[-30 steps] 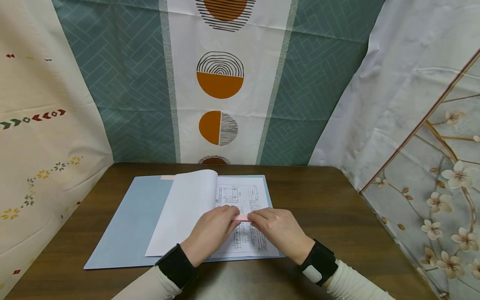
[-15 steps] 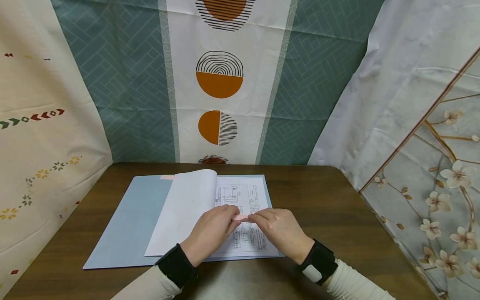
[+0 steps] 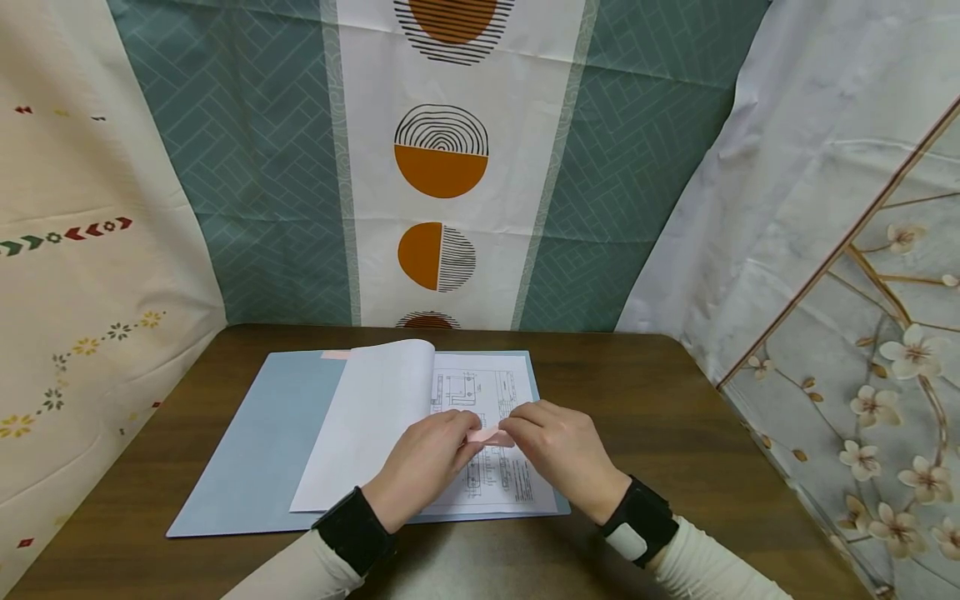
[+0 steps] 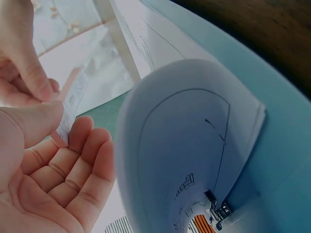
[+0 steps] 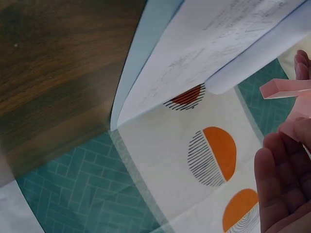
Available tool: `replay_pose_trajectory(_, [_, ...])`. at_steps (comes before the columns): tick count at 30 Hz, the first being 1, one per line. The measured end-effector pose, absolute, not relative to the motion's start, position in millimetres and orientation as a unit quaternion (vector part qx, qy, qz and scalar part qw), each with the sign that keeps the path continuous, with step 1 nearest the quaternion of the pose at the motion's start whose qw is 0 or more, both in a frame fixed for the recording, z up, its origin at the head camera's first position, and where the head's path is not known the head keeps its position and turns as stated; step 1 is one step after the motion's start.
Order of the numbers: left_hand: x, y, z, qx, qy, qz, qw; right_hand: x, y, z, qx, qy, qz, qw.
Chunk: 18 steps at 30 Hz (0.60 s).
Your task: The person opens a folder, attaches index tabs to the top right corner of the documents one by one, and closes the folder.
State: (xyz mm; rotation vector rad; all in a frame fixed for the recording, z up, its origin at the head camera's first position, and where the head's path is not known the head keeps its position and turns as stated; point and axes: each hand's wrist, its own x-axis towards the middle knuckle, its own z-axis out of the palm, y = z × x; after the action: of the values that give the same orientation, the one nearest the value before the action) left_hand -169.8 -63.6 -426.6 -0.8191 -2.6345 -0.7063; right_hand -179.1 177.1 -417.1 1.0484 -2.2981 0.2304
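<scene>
A small folded strip of pink paper [image 3: 489, 436] is held between both hands, above the printed sheet [image 3: 517, 487]. My left hand [image 3: 431, 450] pinches its left end between thumb and fingers. In the left wrist view, one face of the strip [image 4: 73, 99] carries print, and its edge is pink. My right hand [image 3: 562, 454] grips the other end with its fingertips. Two pink flaps [image 5: 284, 88] stand apart in the right wrist view. Beneath lies an open light blue folder [image 3: 247, 450], with a white page [image 3: 363, 425] curled over to the left.
A metal clip [image 4: 217, 211] fastens the pages inside the folder. Another pink slip [image 3: 335, 354] peeks out by the top of the turned page. Everything lies on a dark wooden table [image 3: 622, 392], with patterned cloths [image 3: 637, 125] hanging behind and at both sides.
My right hand has lifted slightly and shifted its fingers on the strip. More of the strip's right end shows, folded at an angle. The left hand and folder have stayed put.
</scene>
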Motion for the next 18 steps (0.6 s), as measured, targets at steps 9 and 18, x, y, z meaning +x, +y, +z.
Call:
replay_pose_trajectory(9, [-171.4, -62.6, -428.0, -0.279, -0.915, -0.258, 0.133, -178.4, 175.0, -406.3, 0.376, -0.876, 0.1, 0.285])
replay_pose_trajectory(18, [-169.8, -61.1, -426.1, -0.284, -0.913, -0.265, 0.126, -181.5, 174.0, -403.3, 0.366, -0.881, 0.102, 0.282])
